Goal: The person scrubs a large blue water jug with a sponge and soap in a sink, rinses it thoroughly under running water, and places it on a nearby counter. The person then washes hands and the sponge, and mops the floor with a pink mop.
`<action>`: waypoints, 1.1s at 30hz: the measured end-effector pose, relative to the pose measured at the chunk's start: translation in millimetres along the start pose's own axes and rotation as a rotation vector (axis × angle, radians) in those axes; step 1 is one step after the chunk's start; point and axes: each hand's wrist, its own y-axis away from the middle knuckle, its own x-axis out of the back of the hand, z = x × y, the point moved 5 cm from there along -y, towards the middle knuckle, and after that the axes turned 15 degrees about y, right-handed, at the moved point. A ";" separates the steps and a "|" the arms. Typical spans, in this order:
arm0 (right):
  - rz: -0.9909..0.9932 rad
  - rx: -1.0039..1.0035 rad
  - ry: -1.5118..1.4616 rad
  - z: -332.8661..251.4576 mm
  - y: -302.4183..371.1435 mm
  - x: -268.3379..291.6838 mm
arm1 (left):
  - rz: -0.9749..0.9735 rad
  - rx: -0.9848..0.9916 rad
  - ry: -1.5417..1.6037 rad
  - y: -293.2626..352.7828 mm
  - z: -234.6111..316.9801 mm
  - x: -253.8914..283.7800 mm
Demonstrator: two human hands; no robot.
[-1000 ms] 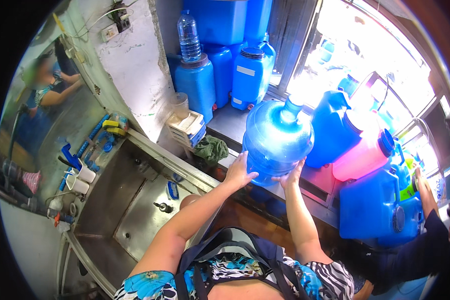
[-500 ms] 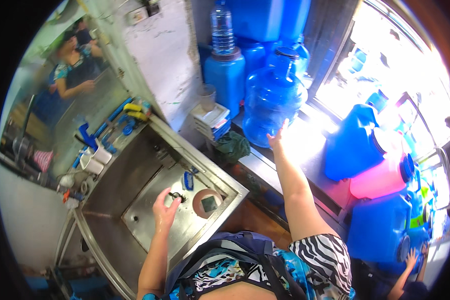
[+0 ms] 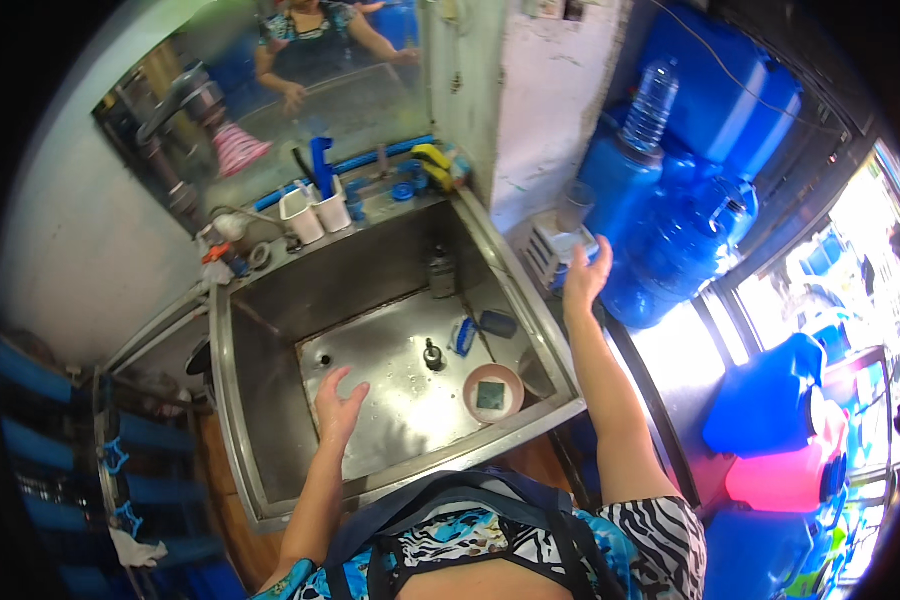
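Observation:
My left hand [image 3: 340, 405] hovers over the stainless steel sink [image 3: 370, 360], open with its fingers apart and nothing in it. My right hand [image 3: 587, 278] reaches up past the sink's right rim, also open, beside a white plastic rack [image 3: 545, 250] and left of a big clear-blue water jug [image 3: 660, 260]. Inside the sink are a small upright metal-and-black fitting [image 3: 433, 356], a blue brush [image 3: 462, 337], a grey dish-like piece [image 3: 498, 323] and a pink bowl [image 3: 516, 388] with a green scouring sponge [image 3: 490, 395] in it. A dark bottle [image 3: 441, 273] stands at the sink's far wall.
White holders [image 3: 315, 215] with blue and black handles stand on the ledge beneath a mirror [image 3: 340, 110]. A cloudy cup [image 3: 574, 205] tops the rack. Behind the jug, a clear bottle [image 3: 650, 110] sits on a blue container [image 3: 620, 185]. Blue and pink jerrycans [image 3: 770, 400] line the right.
The view has swung left, so the sink sits more central. My right hand has come away from the water jug. My left hand is farther from the small fitting.

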 end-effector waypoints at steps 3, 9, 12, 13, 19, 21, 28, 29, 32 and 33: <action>-0.234 0.527 0.104 -85.7 62.3 -49.8 | -0.013 -0.039 -0.005 -11.6 14.7 9.9; -0.866 0.611 0.158 -138.7 156.4 -173.5 | -0.012 0.017 -0.131 -47.4 21.0 56.8; -0.949 0.675 0.246 -157.1 168.0 -225.8 | 0.010 0.018 -0.127 -73.1 7.8 90.5; -1.002 0.631 0.295 -160.5 166.8 -243.0 | 0.026 -0.022 -0.157 -82.5 3.7 101.8; -1.069 0.486 0.752 -175.4 141.3 -331.9 | 0.096 -0.041 -0.327 -146.7 -22.9 161.4; -1.085 0.365 0.753 -172.5 129.5 -348.8 | 0.147 -0.074 -0.312 -169.2 -27.2 172.7; -0.853 0.579 0.829 -172.5 130.1 -357.1 | 0.283 -0.093 -0.553 -249.6 -30.7 191.6; -0.758 0.642 0.829 -175.2 138.5 -348.9 | 0.298 -0.121 -0.592 -260.9 -28.3 193.3; -0.637 0.824 0.458 -190.8 182.9 -311.1 | 0.301 -0.131 -0.735 -291.5 -29.0 200.7; -0.667 0.861 0.400 -196.4 200.4 -299.2 | 0.288 -0.122 -0.795 -301.0 -32.1 202.7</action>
